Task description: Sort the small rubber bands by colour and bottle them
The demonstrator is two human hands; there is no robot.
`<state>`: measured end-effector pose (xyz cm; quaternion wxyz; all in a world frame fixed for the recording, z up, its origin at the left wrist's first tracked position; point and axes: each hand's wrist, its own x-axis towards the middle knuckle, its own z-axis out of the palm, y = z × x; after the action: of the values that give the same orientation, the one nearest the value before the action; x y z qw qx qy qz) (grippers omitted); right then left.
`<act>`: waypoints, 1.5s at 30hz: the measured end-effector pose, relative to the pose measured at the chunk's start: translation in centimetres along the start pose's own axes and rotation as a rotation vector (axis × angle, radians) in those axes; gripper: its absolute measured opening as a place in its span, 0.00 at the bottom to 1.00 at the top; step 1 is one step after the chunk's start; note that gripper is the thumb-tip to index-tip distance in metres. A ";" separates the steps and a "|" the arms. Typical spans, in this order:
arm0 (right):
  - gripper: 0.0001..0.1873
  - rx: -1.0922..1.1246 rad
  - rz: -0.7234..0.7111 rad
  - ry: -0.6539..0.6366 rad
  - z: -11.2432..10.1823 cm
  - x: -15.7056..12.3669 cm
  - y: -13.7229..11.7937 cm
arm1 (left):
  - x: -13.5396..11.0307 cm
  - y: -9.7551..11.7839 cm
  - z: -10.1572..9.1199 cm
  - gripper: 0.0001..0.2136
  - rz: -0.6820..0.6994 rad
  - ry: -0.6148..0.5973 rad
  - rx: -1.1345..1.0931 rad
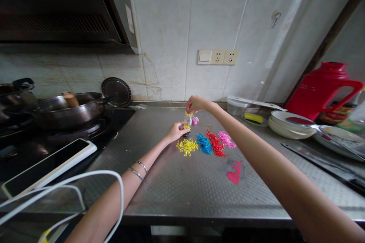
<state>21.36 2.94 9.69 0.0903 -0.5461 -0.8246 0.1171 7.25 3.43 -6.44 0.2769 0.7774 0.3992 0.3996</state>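
My left hand [177, 132] is closed around the lower part of a small clear bottle [187, 120] that stands on the metal counter. Above its mouth, my right hand [195, 104] has its fingertips pinched on yellow rubber bands [189, 114]. Some yellow also shows inside the bottle, low down near my left fingers. Just in front lies a loose yellow pile of rubber bands [187, 146]. Beside it, to the right, are blue [204, 144], red [216, 144] and pink rubber bands [226, 139]. A small pinkish-purple object [195, 120] sits right behind the bottle.
On the left are a stove with a pan [68, 112], a white-edged device [51, 167] and a white cable [121, 186]. To the right stand bowls [291, 131], a knife [319, 165] and a red thermos [319, 91]. A torn red piece [234, 174] lies nearer me.
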 end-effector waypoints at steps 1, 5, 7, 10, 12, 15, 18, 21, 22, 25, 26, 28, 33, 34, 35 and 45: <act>0.10 -0.015 0.005 -0.002 0.0 -0.1 -0.1 | 0.0 0.0 0.0 0.20 0.000 -0.002 0.000; 0.09 -0.058 0.026 0.004 0.0 -0.2 -0.4 | 0.0 -0.1 0.0 0.20 0.005 0.001 0.009; 0.09 -0.050 0.030 0.010 0.2 0.0 -0.3 | 0.0 -0.1 0.0 0.20 0.007 0.003 0.012; 0.09 0.014 0.051 0.015 0.4 0.3 -0.1 | -0.1 0.1 -0.1 0.19 0.011 0.001 0.020; 0.08 0.069 0.055 0.024 0.4 0.4 0.1 | -0.2 0.3 -0.1 0.18 0.019 -0.004 0.019; 0.07 0.126 0.022 0.062 0.3 0.2 0.4 | -0.2 0.5 -0.1 0.18 0.014 -0.001 0.027; 0.07 0.181 0.010 0.132 0.4 -0.3 1.3 | -0.2 0.5 -0.1 0.18 0.014 0.012 0.046; 0.09 0.184 0.040 0.213 1.3 -0.9 3.2 | -0.1 0.2 0.0 0.19 0.005 0.007 0.045; 0.10 0.157 0.042 0.228 1.9 -1.2 4.0 | 0.0 0.1 0.0 0.19 -0.002 0.004 0.040; 0.09 0.040 0.009 0.238 4.3 -1.9 6.3 | 0.1 -0.1 0.2 0.21 -0.014 0.005 0.015; 0.10 0.021 -0.002 0.187 5.3 -2.2 6.9 | 0.1 -0.1 0.2 0.21 -0.014 0.005 0.009; 0.12 0.007 -0.019 0.089 7.1 -2.8 7.7 | 0.1 -0.2 0.2 0.21 -0.016 0.010 0.007; 0.12 -0.033 -0.051 -0.021 10.2 -3.5 7.7 | 0.1 -0.3 0.3 0.22 -0.017 0.035 0.009; 0.12 -0.049 -0.049 -0.014 10.5 -3.5 7.6 | 0.1 -0.4 0.3 0.22 -0.015 0.034 0.006; 0.12 -0.063 -0.044 -0.004 10.7 -3.5 7.5 | 0.1 -0.3 0.3 0.22 -0.015 0.031 0.003; 0.11 -0.111 -0.057 -0.015 11.4 -2.7 7.7 | 0.0 -0.1 0.1 0.21 -0.009 0.017 0.015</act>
<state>26.03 2.32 -3.52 0.0571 -0.5257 -0.8456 0.0727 7.34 3.42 -6.57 0.2694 0.7742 0.4078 0.4021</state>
